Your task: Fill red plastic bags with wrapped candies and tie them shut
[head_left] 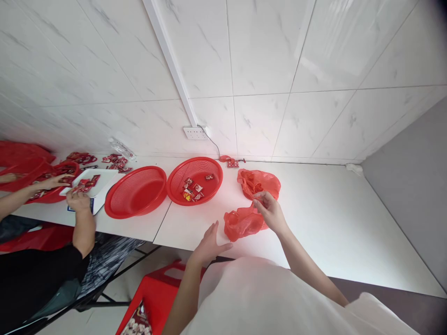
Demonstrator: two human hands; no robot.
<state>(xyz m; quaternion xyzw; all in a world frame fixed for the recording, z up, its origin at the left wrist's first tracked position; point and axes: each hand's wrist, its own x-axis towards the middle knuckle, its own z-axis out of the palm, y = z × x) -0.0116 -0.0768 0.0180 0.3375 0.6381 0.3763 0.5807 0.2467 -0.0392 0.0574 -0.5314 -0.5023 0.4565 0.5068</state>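
Note:
My right hand (270,210) pinches the edge of a red plastic bag (257,182) that lies crumpled on the white table (328,218). A second crumpled red bag (243,223) lies just in front of it, touching the first. My left hand (208,244) hovers open near the table's front edge, a little left of that nearer bag, holding nothing. To the left of the bags stands a red mesh basket (194,180) with several small red sachets in it.
An empty red mesh basket (135,191) sits further left. Beyond it another person's hands (77,200) work at a white tray (101,182) of red sachets, beside more red baskets. A red stool (153,293) stands under the table. A wall socket (195,133) is behind the baskets.

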